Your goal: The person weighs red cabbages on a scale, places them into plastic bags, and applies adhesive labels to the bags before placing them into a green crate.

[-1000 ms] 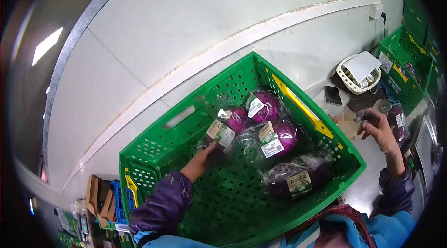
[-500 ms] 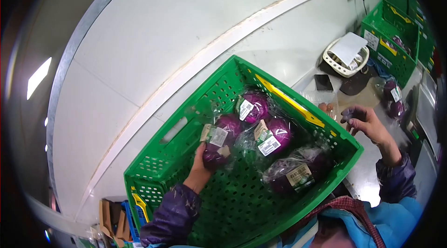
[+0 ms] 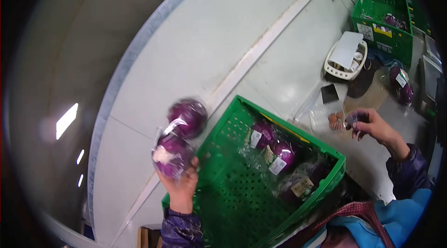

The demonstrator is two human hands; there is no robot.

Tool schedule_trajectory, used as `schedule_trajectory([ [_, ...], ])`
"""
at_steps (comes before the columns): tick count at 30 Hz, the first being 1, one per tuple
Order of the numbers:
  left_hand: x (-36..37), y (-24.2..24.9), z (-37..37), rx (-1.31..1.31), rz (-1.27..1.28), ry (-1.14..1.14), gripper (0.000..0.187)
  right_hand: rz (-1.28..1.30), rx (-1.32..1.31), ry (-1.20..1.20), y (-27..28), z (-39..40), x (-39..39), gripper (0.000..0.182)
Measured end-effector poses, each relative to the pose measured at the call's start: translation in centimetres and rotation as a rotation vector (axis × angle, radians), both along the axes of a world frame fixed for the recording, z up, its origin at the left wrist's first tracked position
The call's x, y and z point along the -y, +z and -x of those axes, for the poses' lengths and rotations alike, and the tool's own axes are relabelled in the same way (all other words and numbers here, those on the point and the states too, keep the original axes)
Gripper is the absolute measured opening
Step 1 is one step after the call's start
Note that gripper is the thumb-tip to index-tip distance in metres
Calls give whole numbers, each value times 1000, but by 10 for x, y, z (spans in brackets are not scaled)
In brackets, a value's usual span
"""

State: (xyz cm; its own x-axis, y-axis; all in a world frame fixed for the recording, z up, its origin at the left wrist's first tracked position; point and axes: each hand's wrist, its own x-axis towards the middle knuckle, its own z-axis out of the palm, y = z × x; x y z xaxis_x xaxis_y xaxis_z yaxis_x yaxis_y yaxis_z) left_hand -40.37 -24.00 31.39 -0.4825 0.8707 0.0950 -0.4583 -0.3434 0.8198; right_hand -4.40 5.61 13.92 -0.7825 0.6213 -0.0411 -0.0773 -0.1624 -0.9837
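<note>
My left hand (image 3: 180, 187) grips a plastic-wrapped pack of two purple cabbages (image 3: 174, 152), raised above the left side of a large green crate (image 3: 223, 201). Inside the crate, toward its right side, lie wrapped purple cabbages (image 3: 281, 155) with white labels and another wrapped pack (image 3: 300, 187) with a tan label. Beyond the crate's right edge hangs my right hand (image 3: 368, 127), its fingers curled near a clear plastic tray (image 3: 321, 118) of small brown round items. Whether those fingertips hold something small is unclear.
A white basket (image 3: 344, 72) with a white sheet on it stands at the back right, near a black flat object (image 3: 329, 94). Another wrapped cabbage pack (image 3: 401, 85) lies at the right. Behind it is a second green crate (image 3: 382, 20). A pale wall (image 3: 223, 38) rises behind.
My left hand has lifted the cabbage pack up and left, out of the crate. The view has shifted, so the crate appears lower. My right hand has stayed beside the crate.
</note>
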Motion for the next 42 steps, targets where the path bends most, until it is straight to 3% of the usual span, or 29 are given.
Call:
schedule_trajectory([
  [1,-17,17,-11,134,-58,56,53,-14,-25,-8,-1,-3,-1,25],
  [4,-68,50,-23,263,-311,-265,52,-23,-35,22,-2,-15,-2,22],
  [10,-182,100,-79,459,-447,-412,58,-3,-70,-60,-13,-63,-7,24],
  [15,-267,102,-123,544,-429,-501,63,44,-64,-174,-29,-116,-7,25],
  [21,-358,64,-170,509,-325,-502,66,126,-78,-315,-54,-165,2,25],
  [25,-415,28,-198,484,-195,-458,60,196,-118,-369,-74,-177,3,26],
  [29,-461,-22,-239,344,-32,-218,46,185,-48,-401,-89,-181,1,26],
  [32,-492,-87,-252,120,119,-246,45,149,48,-467,-107,-181,-2,26],
  [36,-513,-182,-273,75,313,-256,39,140,53,-455,-124,-183,-2,26],
  [42,-512,-306,-296,59,604,-366,50,44,132,-524,-146,-187,-14,29],
])
